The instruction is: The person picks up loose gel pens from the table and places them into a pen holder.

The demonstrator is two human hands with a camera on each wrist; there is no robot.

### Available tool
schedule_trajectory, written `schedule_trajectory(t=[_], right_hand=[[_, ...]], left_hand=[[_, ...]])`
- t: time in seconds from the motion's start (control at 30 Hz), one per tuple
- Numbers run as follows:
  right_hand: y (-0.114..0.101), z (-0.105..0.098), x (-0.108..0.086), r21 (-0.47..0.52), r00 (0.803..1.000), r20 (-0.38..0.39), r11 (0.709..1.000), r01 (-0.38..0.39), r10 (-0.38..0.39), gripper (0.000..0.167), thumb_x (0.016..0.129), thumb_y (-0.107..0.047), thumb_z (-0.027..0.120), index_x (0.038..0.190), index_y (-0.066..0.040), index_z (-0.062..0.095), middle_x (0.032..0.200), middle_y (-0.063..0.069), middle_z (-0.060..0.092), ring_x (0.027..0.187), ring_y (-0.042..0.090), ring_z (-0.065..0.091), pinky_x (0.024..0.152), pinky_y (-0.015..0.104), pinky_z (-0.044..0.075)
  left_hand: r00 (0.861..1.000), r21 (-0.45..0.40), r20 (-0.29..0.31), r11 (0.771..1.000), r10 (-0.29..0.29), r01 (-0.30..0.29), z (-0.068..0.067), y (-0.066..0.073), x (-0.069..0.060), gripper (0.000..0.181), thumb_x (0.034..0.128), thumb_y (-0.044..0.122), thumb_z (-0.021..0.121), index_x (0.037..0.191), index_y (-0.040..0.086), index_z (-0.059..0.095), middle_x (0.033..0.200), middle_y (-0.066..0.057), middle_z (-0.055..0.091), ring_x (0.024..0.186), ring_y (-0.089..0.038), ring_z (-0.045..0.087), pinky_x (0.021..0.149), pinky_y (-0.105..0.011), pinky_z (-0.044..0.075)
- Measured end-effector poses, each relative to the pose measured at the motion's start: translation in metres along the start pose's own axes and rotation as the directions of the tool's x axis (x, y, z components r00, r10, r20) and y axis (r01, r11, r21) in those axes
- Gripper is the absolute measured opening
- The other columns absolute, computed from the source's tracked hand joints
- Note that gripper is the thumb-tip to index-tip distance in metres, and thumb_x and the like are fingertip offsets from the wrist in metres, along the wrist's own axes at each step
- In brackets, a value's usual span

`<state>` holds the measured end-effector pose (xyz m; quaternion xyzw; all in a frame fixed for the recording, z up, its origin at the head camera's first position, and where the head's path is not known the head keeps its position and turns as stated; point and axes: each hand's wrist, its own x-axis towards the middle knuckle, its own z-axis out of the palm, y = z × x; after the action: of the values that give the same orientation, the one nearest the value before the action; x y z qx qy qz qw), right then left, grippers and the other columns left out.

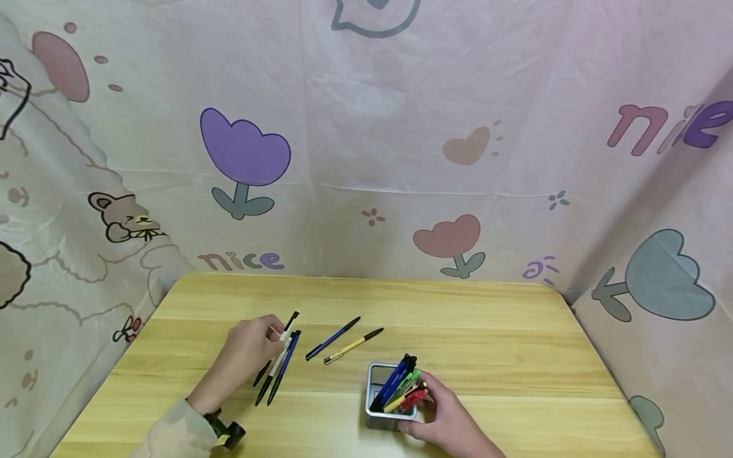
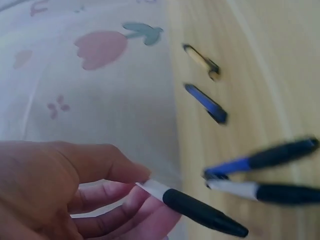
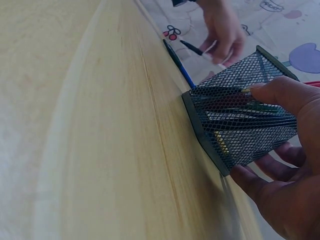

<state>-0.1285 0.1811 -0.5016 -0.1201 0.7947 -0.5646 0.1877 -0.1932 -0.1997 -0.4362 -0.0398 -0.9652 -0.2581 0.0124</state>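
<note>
My left hand [image 1: 249,350] pinches a white pen with a black grip [image 2: 200,212] between thumb and fingers, above the table. Just beside it, a white pen [image 1: 276,372] and a blue pen [image 1: 284,369] lie on the wood. At the table's front, my right hand [image 1: 449,420] holds a mesh pen holder [image 1: 391,416] by its right side, thumb and fingers around the mesh in the right wrist view. Blue, green, yellow and red pens [image 1: 395,385] lean inside the holder, which stands upright.
A blue pen [image 1: 333,338] and a yellow pen [image 1: 353,346] lie mid-table, between the left hand and the holder. A patterned cloth [image 1: 355,127] hangs behind the wooden table [image 1: 487,331] and along its sides.
</note>
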Motion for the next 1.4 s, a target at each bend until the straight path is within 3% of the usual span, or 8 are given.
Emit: schedule_trajectory(t=[0.13,0.27,0.53,0.67,0.87,1.1,1.2,1.4], right_hand=[[0.0,0.001,0.0,-0.008,1.0,-0.001,1.0,0.001,-0.001,0.077,0.083,-0.024,0.086,0.15,-0.016,0.049,0.143,0.012,0.058,0.13,0.029,0.058,0.111,0.033,0.054],[0.0,0.001,0.001,-0.01,1.0,0.0,1.0,0.002,-0.002,0.077,0.084,-0.025,0.086,0.15,-0.016,0.049,0.143,0.012,0.058,0.13,0.03,0.058,0.111,0.033,0.054],[-0.002,0.002,-0.001,-0.029,1.0,-0.011,1.0,0.012,-0.012,0.074,0.084,-0.026,0.085,0.149,-0.018,0.05,0.142,0.011,0.06,0.132,0.03,0.059,0.112,0.03,0.052],[-0.001,0.003,-0.002,-0.021,1.0,0.002,1.0,0.017,-0.017,0.074,0.084,-0.025,0.085,0.149,-0.018,0.05,0.142,0.01,0.06,0.13,0.026,0.06,0.108,0.019,0.05],[-0.002,0.001,-0.003,-0.055,1.0,-0.02,0.998,0.014,-0.015,0.074,0.083,-0.027,0.086,0.148,-0.019,0.051,0.143,0.009,0.06,0.136,0.032,0.057,0.11,0.02,0.05],[-0.002,0.002,-0.003,-0.052,1.0,-0.015,0.998,0.017,-0.018,0.074,0.083,-0.027,0.086,0.148,-0.017,0.051,0.145,0.009,0.059,0.137,0.028,0.055,0.102,0.001,0.039],[-0.002,0.002,-0.003,-0.057,1.0,-0.017,0.998,0.018,-0.019,0.074,0.083,-0.028,0.086,0.148,-0.018,0.051,0.144,0.009,0.059,0.135,0.023,0.056,0.103,0.003,0.041],[-0.004,0.002,-0.003,-0.046,1.0,-0.016,0.999,0.015,-0.015,0.074,0.083,-0.027,0.086,0.147,-0.019,0.051,0.142,0.009,0.06,0.133,0.028,0.057,0.113,0.025,0.05]], left_hand=[[0.997,-0.029,-0.063,0.998,0.054,-0.056,-0.005,0.016,-0.003,0.016,0.0857,0.009,0.079,0.1,0.006,0.073,0.082,-0.001,0.075,0.064,-0.008,0.061,0.052,-0.021,0.049],[0.991,-0.092,-0.114,0.993,0.064,-0.075,-0.009,0.029,-0.005,0.014,0.0882,0.013,0.078,0.101,0.008,0.074,0.083,0.0,0.075,0.071,-0.008,0.066,0.058,-0.02,0.052],[0.983,-0.262,-0.16,0.956,0.089,-0.13,-0.012,0.049,-0.011,0.014,0.0915,0.015,0.077,0.104,0.01,0.076,0.086,0.001,0.075,0.074,-0.006,0.067,0.064,-0.018,0.057],[0.977,-0.331,-0.188,0.929,0.105,-0.163,-0.009,0.058,-0.013,0.014,0.0911,0.012,0.078,0.104,0.011,0.075,0.088,0.001,0.075,0.076,-0.006,0.068,0.065,-0.018,0.058],[0.964,-0.402,-0.229,0.889,0.135,-0.22,0.002,0.074,-0.014,0.015,0.0877,0.009,0.081,0.101,0.012,0.075,0.086,0.002,0.075,0.074,-0.005,0.068,0.066,-0.019,0.06],[0.959,-0.49,-0.228,0.831,0.17,-0.264,0.012,0.093,-0.017,0.017,0.0855,0.008,0.082,0.1,0.013,0.074,0.087,0.002,0.075,0.077,-0.004,0.069,0.071,-0.02,0.064],[0.956,-0.518,-0.22,0.807,0.194,-0.283,0.015,0.102,-0.019,0.017,0.0858,0.006,0.081,0.099,0.013,0.074,0.088,0.001,0.075,0.078,-0.004,0.07,0.072,-0.019,0.064],[0.946,-0.577,-0.172,0.75,0.274,-0.322,0.02,0.116,-0.024,0.014,0.0884,0.007,0.079,0.1,0.011,0.073,0.091,-0.002,0.077,0.081,-0.006,0.073,0.073,-0.02,0.065]])
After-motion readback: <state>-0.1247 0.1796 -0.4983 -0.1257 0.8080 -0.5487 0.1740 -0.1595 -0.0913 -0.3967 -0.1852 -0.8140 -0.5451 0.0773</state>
